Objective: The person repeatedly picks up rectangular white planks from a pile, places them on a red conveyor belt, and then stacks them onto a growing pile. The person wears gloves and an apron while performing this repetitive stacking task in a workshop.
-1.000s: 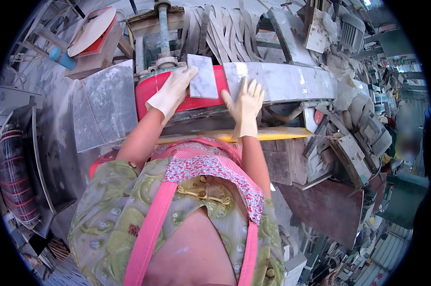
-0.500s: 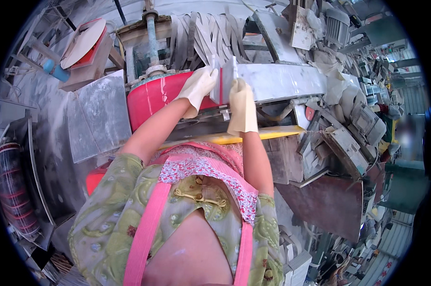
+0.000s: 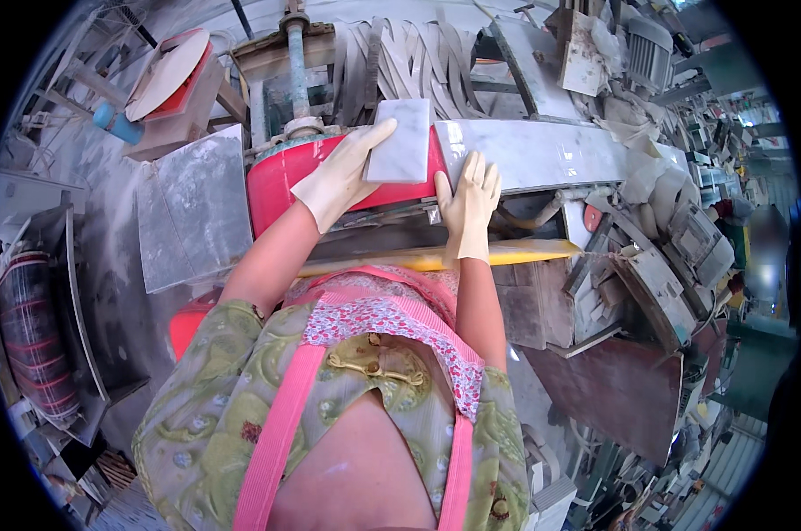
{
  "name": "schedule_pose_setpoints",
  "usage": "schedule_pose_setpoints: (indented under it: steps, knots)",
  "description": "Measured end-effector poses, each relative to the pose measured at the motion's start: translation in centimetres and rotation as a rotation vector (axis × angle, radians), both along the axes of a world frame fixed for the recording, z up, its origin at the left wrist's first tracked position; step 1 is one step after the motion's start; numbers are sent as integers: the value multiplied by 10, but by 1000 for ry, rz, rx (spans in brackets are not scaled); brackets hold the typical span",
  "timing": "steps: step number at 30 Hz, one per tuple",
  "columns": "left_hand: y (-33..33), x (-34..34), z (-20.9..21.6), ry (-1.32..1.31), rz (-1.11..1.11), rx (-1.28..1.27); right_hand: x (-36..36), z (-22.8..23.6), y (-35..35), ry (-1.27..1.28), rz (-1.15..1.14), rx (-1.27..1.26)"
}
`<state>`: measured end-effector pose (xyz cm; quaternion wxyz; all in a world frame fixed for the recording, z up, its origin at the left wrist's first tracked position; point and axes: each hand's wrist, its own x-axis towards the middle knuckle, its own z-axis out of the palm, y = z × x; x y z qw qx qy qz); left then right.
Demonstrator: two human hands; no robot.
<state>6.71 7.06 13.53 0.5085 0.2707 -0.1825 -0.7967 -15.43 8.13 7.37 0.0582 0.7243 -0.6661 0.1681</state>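
A rectangular white-grey marble tile (image 3: 400, 146) is gripped at its left edge by my gloved left hand (image 3: 347, 166), thumb over its face. The tile's broad face is turned up, above a red surface (image 3: 285, 177). My right hand (image 3: 469, 202), in the same cream glove, lies with stretched fingers on the left end of a long pale marble surface (image 3: 551, 152). Its thumb is spread apart, and no object shows in its grip. Whether separate tiles make up that long surface, I cannot tell.
A yellow bar (image 3: 507, 253) runs between my waist and the bench. Behind the bench hang several grey strips (image 3: 418, 62), beside an upright bluish post (image 3: 297, 71). A grey sheet (image 3: 195, 208) stands at left. Stone pieces and machine parts (image 3: 657, 283) crowd the right side.
My left hand has turned its tile from edge-on to face up. My right hand, which held another tile upright, has let go and now lies flat on the marble.
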Motion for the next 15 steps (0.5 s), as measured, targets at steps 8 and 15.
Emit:
schedule_pose_setpoints:
  steps: [8,15]
  knots:
    - [5,-7,7,238,67,219,-4,-9,-8,33,24,-39]
    - [9,-12,16,237,71,236,-2,-2,-5,53,65,-55]
